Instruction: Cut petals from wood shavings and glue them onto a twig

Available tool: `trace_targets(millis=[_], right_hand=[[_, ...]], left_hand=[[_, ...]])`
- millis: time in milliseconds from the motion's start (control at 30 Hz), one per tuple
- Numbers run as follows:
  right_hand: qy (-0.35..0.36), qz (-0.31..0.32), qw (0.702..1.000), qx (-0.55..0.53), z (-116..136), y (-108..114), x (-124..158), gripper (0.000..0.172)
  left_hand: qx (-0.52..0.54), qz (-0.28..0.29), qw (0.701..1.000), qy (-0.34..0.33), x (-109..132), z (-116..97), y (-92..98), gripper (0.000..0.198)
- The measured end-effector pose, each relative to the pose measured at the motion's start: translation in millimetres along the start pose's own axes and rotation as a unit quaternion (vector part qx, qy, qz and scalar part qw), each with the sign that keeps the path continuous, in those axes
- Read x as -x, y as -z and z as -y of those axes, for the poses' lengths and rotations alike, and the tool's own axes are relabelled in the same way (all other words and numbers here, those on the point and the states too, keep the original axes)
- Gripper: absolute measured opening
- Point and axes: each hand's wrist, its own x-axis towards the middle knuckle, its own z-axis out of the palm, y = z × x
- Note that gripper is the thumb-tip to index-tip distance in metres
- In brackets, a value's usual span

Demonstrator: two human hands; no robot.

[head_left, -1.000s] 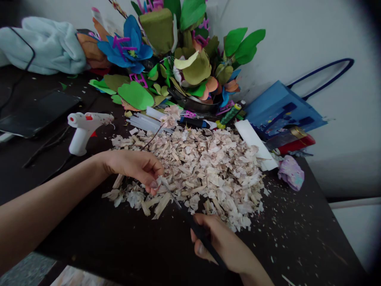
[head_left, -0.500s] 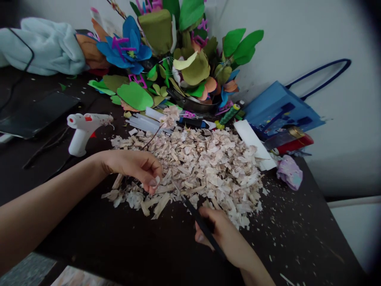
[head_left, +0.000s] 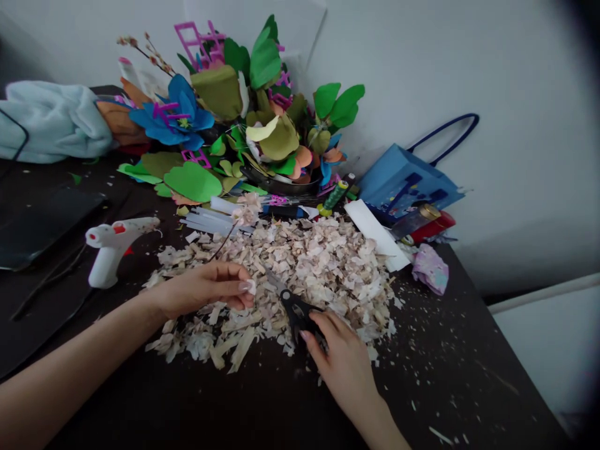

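Observation:
Between the thumb and fingers of my left hand (head_left: 215,289) is a small white piece (head_left: 252,287), over the left part of a heap of pale scraps (head_left: 323,262). Black-handled scissors (head_left: 296,307) lie flat at the front of the heap, blades toward the upper left, close to my left fingertips. My right hand (head_left: 340,350) has its fingers on the handles. A pale flower on a thin stem (head_left: 247,209) stands out behind my left hand.
A white glue gun (head_left: 107,250) lies at left beside a dark flat device (head_left: 44,228). Behind the heap are translucent sticks (head_left: 206,222), paper flowers (head_left: 276,137) and thread spools (head_left: 335,195). At right are a white strip (head_left: 377,234), a blue bag (head_left: 407,178) and a crumpled purple piece (head_left: 430,269).
The scissors have turned from edge-on to flat, and my right hand now lies over their handles. The view has shifted, so the table items appear lower and farther left.

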Motion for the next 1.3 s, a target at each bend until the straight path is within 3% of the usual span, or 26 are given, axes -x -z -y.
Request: trace_targets(millis=[100,167,333,400,500,600,733,933,1133,1300], right_hand=[[-0.003,-0.014,0.997,-0.07,8,9,-5,0.021],[-0.009,-0.004,0.985,-0.171,18,15,-11,0.02],[-0.033,0.039,0.883,-0.467,51,17,-43,0.026],[-0.045,0.047,0.844,-0.532,62,12,-58,0.028],[-0.061,0.033,0.817,-0.572,72,5,-72,0.03],[-0.079,0.03,0.806,-0.586,78,0,-78,0.032],[-0.078,0.07,0.792,-0.601,82,-1,-81,0.033],[-0.066,0.093,0.761,-0.638,87,-3,-84,0.033],[-0.065,0.091,0.774,-0.623,92,-6,-86,0.024],[-0.07,0.127,0.787,-0.6,93,-2,-90,0.019]], left_hand=[[-0.011,-0.033,0.999,-0.02,-1,2,-7.1,0.021],[-0.026,-0.076,0.995,-0.052,-3,3,-14.3,0.023],[-0.102,-0.152,0.976,-0.122,-3,2,-34.3,0.024],[-0.113,-0.162,0.971,-0.136,-1,-1,-39.8,0.023],[-0.114,-0.172,0.968,-0.14,2,-5,-42.3,0.024],[-0.116,-0.169,0.969,-0.138,5,-5,-38.4,0.025],[-0.117,-0.157,0.972,-0.129,12,-2,-31.4,0.025],[-0.07,-0.192,0.972,-0.114,20,-1,-31.3,0.025],[-0.071,-0.181,0.973,-0.125,21,1,-30.2,0.025],[-0.047,-0.18,0.977,-0.105,26,1,-26.9,0.029]])
